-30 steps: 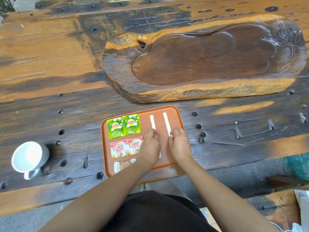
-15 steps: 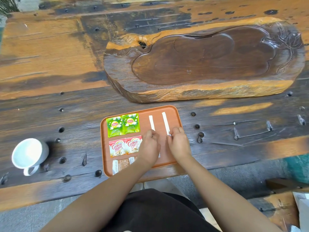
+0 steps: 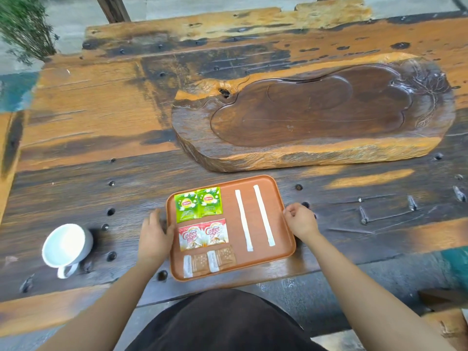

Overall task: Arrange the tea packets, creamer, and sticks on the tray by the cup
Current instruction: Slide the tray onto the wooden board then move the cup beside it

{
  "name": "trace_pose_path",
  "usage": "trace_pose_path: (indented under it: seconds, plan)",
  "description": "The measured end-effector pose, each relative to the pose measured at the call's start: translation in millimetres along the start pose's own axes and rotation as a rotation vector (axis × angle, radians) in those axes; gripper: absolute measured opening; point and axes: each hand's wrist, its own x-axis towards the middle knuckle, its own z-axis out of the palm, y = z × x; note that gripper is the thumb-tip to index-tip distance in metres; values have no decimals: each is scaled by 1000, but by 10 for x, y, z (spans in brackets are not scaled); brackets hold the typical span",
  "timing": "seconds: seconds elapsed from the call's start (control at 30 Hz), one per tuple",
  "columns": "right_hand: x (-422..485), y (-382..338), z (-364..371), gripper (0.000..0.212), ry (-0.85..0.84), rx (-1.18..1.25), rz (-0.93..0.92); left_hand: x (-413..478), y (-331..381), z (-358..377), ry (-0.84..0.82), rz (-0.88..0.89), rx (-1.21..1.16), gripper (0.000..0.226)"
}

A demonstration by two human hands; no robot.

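Observation:
An orange tray [image 3: 281, 214] lies near the table's front edge. On its left side sit two green tea packets [image 3: 198, 207], two red-and-white creamer packets [image 3: 203, 234] below them, and two brown sugar packets [image 3: 209, 260] at the front. Two white sticks [image 3: 254, 219] lie side by side on its right half. My left hand [image 3: 153, 235] rests against the tray's left rim. My right hand [image 3: 300, 220] curls over the right rim. A white cup [image 3: 65, 247] stands to the left of the tray, apart from it.
A large carved wooden slab [image 3: 311, 115] lies behind the tray. The weathered plank table [image 3: 83, 117] has bolt holes and metal nails [image 3: 363, 216] sticking up at the right. A green plant [image 3: 25, 26] shows at the far left corner.
Both hands have left the white sticks and moved outward to the tray's left and right rims. The sticks now lie uncovered. The camera has tilted up, showing more of the table.

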Motion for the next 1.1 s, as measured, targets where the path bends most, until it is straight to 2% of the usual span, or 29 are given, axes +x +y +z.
trace_pose_path:
  seconds: [0.23,0.37,0.5,0.8,1.1]
  plan:
    - [-89,-70,28,16,13,10,94,-28,-205,19,-271,-188,-81,22]
    - [-149,-72,58,5,50,114,140,29,-173,-62,-286,-183,-130,9]
    - [-270,-57,96,4,77,213,150,49,-197,-157,-306,-178,-279,8]
    - [-500,-196,45,14,206,381,171,144,-234,-323,-296,-160,-454,9]
    - [-591,-317,-222,8,299,506,117,275,-43,-526,-279,-10,-542,17]
